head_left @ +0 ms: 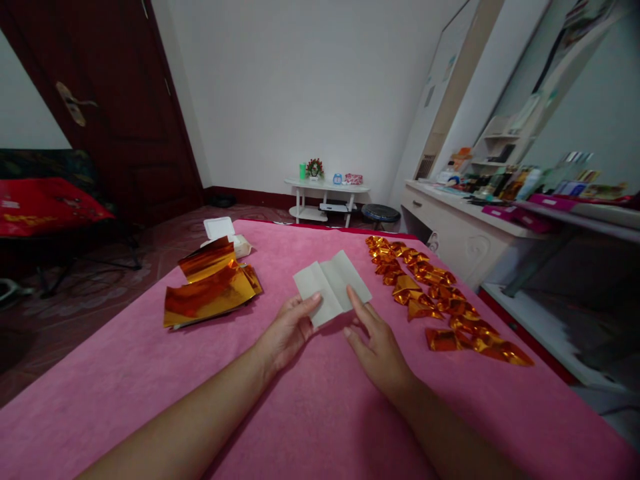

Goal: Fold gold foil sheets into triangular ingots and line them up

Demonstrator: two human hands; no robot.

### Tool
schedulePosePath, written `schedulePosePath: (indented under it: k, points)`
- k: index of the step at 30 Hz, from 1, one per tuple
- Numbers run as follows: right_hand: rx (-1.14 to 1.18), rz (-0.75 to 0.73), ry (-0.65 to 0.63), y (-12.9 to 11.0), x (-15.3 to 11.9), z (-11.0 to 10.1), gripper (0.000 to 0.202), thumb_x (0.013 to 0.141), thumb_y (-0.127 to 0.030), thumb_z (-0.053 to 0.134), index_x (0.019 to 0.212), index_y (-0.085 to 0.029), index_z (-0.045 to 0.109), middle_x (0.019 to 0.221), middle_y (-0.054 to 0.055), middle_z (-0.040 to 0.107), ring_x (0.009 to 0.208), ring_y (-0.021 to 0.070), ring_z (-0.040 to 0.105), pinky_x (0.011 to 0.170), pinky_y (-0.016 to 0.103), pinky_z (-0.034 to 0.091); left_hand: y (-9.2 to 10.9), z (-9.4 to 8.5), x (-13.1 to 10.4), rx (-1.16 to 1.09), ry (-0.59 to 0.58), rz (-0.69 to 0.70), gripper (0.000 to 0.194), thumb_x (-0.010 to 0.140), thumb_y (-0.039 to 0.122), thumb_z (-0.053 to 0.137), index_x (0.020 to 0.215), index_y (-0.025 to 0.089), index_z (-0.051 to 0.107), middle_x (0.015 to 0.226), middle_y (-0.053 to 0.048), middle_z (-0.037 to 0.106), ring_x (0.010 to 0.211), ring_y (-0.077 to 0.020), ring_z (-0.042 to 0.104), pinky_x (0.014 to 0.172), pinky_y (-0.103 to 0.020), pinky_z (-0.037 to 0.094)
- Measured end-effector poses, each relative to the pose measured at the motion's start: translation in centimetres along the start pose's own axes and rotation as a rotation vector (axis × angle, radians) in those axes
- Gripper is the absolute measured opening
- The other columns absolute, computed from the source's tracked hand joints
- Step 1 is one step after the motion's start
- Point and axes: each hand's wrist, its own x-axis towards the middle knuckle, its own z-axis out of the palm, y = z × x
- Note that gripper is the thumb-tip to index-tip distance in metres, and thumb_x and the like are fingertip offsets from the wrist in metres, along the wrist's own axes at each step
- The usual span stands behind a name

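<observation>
A pale grey-white sheet of paper point(333, 288), creased down its middle, is tilted above the pink cloth in front of me. My left hand point(296, 327) grips its lower left edge, thumb on top and fingers underneath. On the sheet's right half rests the index finger of my right hand point(377, 347); that hand's thumb is apart from the paper and its fingers are spread. To the left lies a stack of shiny gold foil sheets point(210, 297). Twisted gold foil pieces point(407, 290) are lined up in rows on the right.
Pink cloth point(300, 413) covers the work surface. Behind the foil stack is an open white container point(220, 229). A cluttered white dresser point(460, 217) stands to the right, with a round stool point(381, 213) beyond. A small white table point(327, 187) is against the far wall.
</observation>
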Motion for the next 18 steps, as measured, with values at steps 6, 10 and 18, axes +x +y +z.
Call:
schedulePosePath:
  k: [6,10,18]
  points:
    - [-0.063,-0.086,-0.136,-0.6,-0.2,0.1,0.071,0.075,-0.012,0.054,0.139,-0.031,0.031,0.125,0.004,0.053,0.119,0.0225,0.046,0.102,0.04,0.036,-0.2,-0.1,0.2,0.046,0.121,0.086,0.044,0.069,0.027,0.072,0.109,0.01,0.062,0.097,-0.012,0.07,0.082,-0.0206,0.067,0.082,-0.032,0.051]
    - [0.013,-0.103,-0.019,-1.0,-0.4,-0.2,0.047,0.079,-0.017,0.056,0.124,-0.029,0.051,0.13,0.005,0.05,0.118,0.0229,0.047,0.097,0.039,0.041,-0.3,-0.5,0.4,0.078,0.171,0.15,0.047,0.065,0.025,0.075,0.108,0.009,0.062,0.093,-0.012,0.071,0.077,-0.0203,0.067,0.075,-0.031,0.052]
    - [0.392,0.133,0.237,-0.7,0.1,0.6,0.052,0.071,-0.023,0.068,0.115,-0.026,0.04,0.115,0.008,0.058,0.093,0.019,0.06,0.076,0.033,0.051,-0.9,0.2,0.0,0.076,0.217,0.163,0.044,0.061,0.022,0.077,0.102,0.012,0.064,0.091,-0.008,0.071,0.074,-0.0182,0.066,0.074,-0.032,0.053]
